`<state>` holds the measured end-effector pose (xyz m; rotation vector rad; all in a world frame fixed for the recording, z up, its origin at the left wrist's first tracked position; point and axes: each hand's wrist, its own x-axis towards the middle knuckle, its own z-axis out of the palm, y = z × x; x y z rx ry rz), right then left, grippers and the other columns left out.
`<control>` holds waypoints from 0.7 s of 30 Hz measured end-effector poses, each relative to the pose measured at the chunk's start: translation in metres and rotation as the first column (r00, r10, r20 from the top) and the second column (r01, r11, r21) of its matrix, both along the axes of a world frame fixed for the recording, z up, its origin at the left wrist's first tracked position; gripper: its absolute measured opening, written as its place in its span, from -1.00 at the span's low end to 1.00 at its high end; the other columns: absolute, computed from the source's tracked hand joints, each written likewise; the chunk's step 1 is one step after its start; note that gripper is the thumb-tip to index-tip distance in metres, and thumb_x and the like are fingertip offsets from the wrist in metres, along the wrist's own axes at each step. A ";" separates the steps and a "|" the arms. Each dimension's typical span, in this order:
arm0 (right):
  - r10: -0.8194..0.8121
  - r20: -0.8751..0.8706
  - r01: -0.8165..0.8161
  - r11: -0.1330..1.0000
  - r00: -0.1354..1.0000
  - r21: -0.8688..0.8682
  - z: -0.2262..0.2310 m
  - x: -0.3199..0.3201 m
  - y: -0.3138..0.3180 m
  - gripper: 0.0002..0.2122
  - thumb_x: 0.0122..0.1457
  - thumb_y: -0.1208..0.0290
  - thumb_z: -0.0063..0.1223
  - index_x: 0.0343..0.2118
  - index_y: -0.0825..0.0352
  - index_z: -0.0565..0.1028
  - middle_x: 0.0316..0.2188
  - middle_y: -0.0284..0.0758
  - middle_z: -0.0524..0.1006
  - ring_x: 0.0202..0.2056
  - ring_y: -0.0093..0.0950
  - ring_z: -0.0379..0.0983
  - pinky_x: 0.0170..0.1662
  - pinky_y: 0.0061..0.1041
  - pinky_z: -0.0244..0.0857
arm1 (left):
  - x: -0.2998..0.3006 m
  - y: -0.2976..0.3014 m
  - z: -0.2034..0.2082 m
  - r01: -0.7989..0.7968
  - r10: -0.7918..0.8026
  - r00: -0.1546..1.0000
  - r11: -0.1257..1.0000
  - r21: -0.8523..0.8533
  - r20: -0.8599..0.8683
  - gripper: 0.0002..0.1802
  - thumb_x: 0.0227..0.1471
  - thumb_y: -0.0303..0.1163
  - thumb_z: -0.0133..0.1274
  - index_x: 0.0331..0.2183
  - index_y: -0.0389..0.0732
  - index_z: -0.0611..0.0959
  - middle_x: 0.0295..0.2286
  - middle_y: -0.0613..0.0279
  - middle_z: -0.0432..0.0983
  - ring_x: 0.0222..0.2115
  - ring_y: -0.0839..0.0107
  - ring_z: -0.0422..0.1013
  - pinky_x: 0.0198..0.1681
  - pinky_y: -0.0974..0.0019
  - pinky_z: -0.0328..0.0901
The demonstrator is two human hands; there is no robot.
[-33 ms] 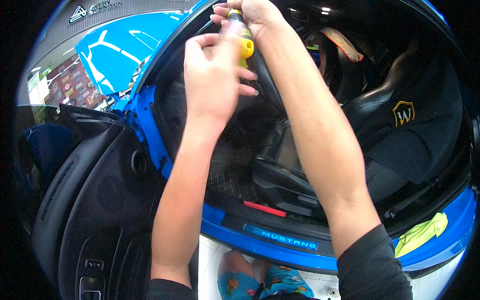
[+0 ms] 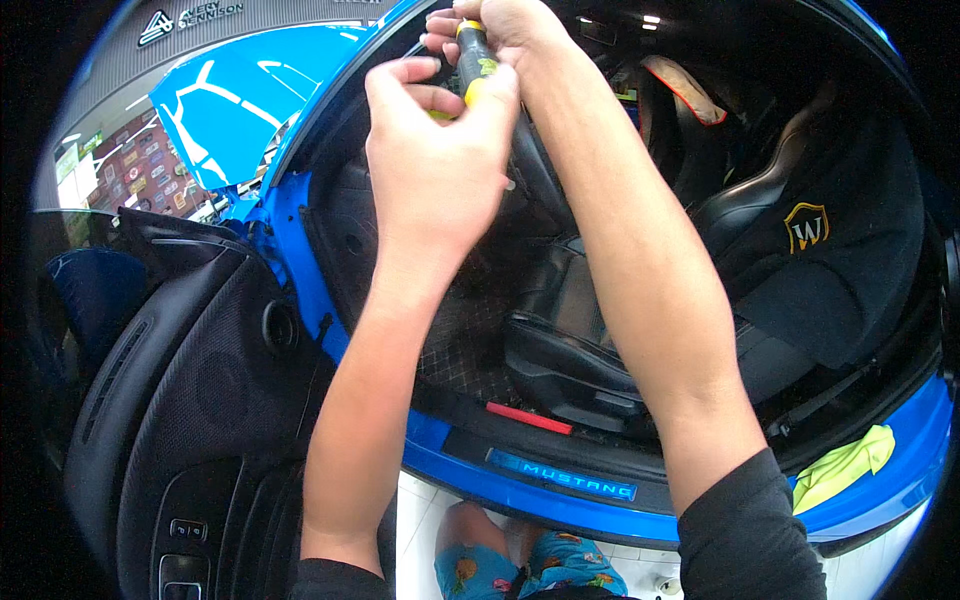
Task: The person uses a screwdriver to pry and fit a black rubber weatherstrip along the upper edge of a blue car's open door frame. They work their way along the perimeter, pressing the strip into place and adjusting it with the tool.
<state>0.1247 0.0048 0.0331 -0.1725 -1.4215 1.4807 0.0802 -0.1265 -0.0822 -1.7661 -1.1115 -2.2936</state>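
A black-and-yellow screwdriver (image 2: 477, 48) is held up at the top of the view, in front of the open car doorway. I see only its handle; the shaft and tip are hidden or cut off. My left hand (image 2: 435, 155) pinches the yellow lower end of the handle between thumb and fingers. Above it, my right hand (image 2: 515, 35) is closed about the upper part, fingers curled on the far side. The top edge cuts off part of this hand. The dark steering wheel (image 2: 540, 180) lies behind my hands.
The open door (image 2: 210, 400) stands at my left. Black seats (image 2: 770, 230) fill the right of the cabin. A red strip (image 2: 530, 417) lies by the blue door sill (image 2: 570, 480), and a yellow-green cloth (image 2: 845, 468) hangs over the sill at right. The blue hood (image 2: 235, 110) is raised.
My left hand was blurred, with the handle's yellow end showing below its fingers. Now its thumb and fingers cover that end, and the black grip shows more. My right hand has barely moved.
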 end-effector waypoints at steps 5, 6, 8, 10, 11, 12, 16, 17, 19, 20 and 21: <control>-0.228 0.111 0.199 0.954 0.967 0.226 0.000 0.009 -0.007 -0.71 0.36 0.37 -0.15 -0.26 0.55 0.49 -0.36 -0.06 0.56 -0.35 -0.25 0.54 -0.27 -0.27 0.47 | -0.001 0.019 0.003 -0.089 0.097 0.989 0.993 0.079 -0.114 -0.43 0.03 -0.32 0.34 -0.07 -0.45 0.44 -0.42 0.08 0.57 -0.56 0.46 0.53 -0.53 0.39 0.48; -0.121 0.111 0.110 0.989 0.986 0.100 -0.002 0.017 -0.007 -0.69 0.36 0.31 -0.08 -0.20 0.55 0.49 -0.26 -0.02 0.58 -0.31 -0.21 0.55 -0.22 -0.23 0.47 | 0.002 0.022 0.003 -0.022 0.028 0.997 0.996 0.081 -0.072 -0.44 0.02 -0.32 0.35 -0.08 -0.44 0.45 -0.43 0.08 0.58 -0.57 0.47 0.53 -0.53 0.40 0.47; -0.096 0.081 0.081 0.982 0.992 0.173 -0.039 0.037 -0.034 -0.61 0.39 0.09 -0.14 -0.19 0.42 0.46 -0.39 -0.13 0.56 -0.40 -0.37 0.53 -0.31 -0.31 0.49 | -0.002 0.022 0.002 -0.038 0.040 0.998 0.999 0.037 -0.052 -0.43 0.00 -0.29 0.37 -0.09 -0.42 0.47 -0.43 0.08 0.59 -0.57 0.48 0.53 -0.54 0.41 0.44; 0.130 -0.034 -0.125 0.983 0.991 0.133 -0.079 0.053 -0.046 -0.53 0.42 -0.03 -0.26 -0.07 0.39 0.38 -0.26 -0.06 0.56 -0.27 -0.27 0.59 -0.23 -0.26 0.52 | 0.001 0.015 0.005 -0.134 0.133 0.987 0.991 -0.005 -0.086 -0.41 -0.05 -0.21 0.40 -0.09 -0.36 0.53 -0.44 0.10 0.61 -0.55 0.39 0.55 -0.46 0.34 0.45; 0.264 -0.226 -0.273 0.962 0.937 -0.005 -0.091 0.052 -0.062 -0.57 0.42 0.07 -0.26 -0.06 0.43 0.38 -0.23 -0.04 0.56 -0.25 -0.22 0.59 -0.17 -0.27 0.52 | 0.001 0.011 0.007 -0.211 0.209 0.966 0.977 0.005 -0.155 -0.43 -0.07 -0.20 0.41 -0.12 -0.33 0.56 -0.43 0.10 0.61 -0.52 0.34 0.56 -0.42 0.31 0.45; 0.291 -0.304 -0.309 0.951 0.907 -0.010 -0.098 0.050 -0.063 -0.61 0.40 0.15 -0.27 -0.07 0.46 0.38 -0.22 -0.03 0.56 -0.23 -0.21 0.59 -0.12 -0.27 0.50 | 0.001 0.006 0.008 -0.289 0.285 0.931 0.957 0.018 -0.227 -0.45 -0.08 -0.19 0.41 -0.14 -0.30 0.59 -0.43 0.10 0.61 -0.50 0.30 0.56 -0.37 0.28 0.46; 0.055 -0.474 -0.114 0.989 0.879 -0.096 -0.100 0.022 -0.059 -0.77 0.27 0.42 -0.25 -0.31 0.45 0.45 -0.38 -0.15 0.53 -0.37 -0.29 0.49 -0.23 -0.34 0.43 | -0.011 -0.013 0.011 -0.567 0.539 0.736 0.822 0.062 -0.410 -0.51 -0.09 0.00 0.34 -0.19 -0.15 0.74 -0.28 0.06 0.51 -0.24 0.16 0.54 -0.13 0.16 0.42; 0.012 -0.485 -0.068 0.993 0.875 -0.097 -0.100 0.018 -0.059 -0.79 0.25 0.43 -0.23 -0.35 0.44 0.45 -0.43 -0.19 0.52 -0.45 -0.30 0.46 -0.30 -0.36 0.41 | -0.016 -0.016 0.013 -0.552 0.517 0.747 0.833 0.044 -0.417 -0.48 -0.07 0.04 0.31 -0.17 -0.13 0.75 -0.27 0.06 0.48 -0.23 0.17 0.53 -0.12 0.15 0.41; -0.094 -0.424 0.133 0.989 0.901 0.062 -0.100 0.011 -0.065 -0.87 0.21 0.48 -0.10 -0.36 0.43 0.46 -0.57 -0.23 0.49 -0.55 -0.25 0.46 -0.35 -0.31 0.41 | -0.035 -0.011 0.021 -0.428 0.431 0.833 0.899 0.090 -0.347 -0.52 0.00 0.04 0.27 -0.16 -0.11 0.76 -0.26 0.04 0.53 -0.24 0.24 0.50 -0.14 0.22 0.38; -0.559 -0.336 0.640 0.736 0.758 0.218 -0.099 0.010 -0.066 -0.90 0.18 0.50 -0.03 -0.32 0.43 0.46 -0.52 -0.17 0.50 -0.48 -0.18 0.50 -0.31 -0.25 0.42 | -0.044 -0.010 0.028 -0.297 0.272 0.922 0.953 -0.053 -0.275 -0.55 0.02 0.00 0.25 -0.16 -0.12 0.76 -0.23 0.01 0.54 -0.22 0.22 0.51 -0.13 0.22 0.38; -0.877 -0.322 0.894 0.219 0.356 0.391 -0.098 0.015 -0.068 -0.89 0.15 0.53 0.03 -0.29 0.44 0.46 -0.48 -0.10 0.50 -0.42 -0.11 0.53 -0.27 -0.19 0.43 | -0.045 -0.008 0.036 -0.124 0.091 0.980 0.974 -0.190 -0.175 -0.58 0.04 -0.04 0.23 -0.17 -0.13 0.76 -0.20 -0.02 0.55 -0.20 0.20 0.51 -0.11 0.21 0.38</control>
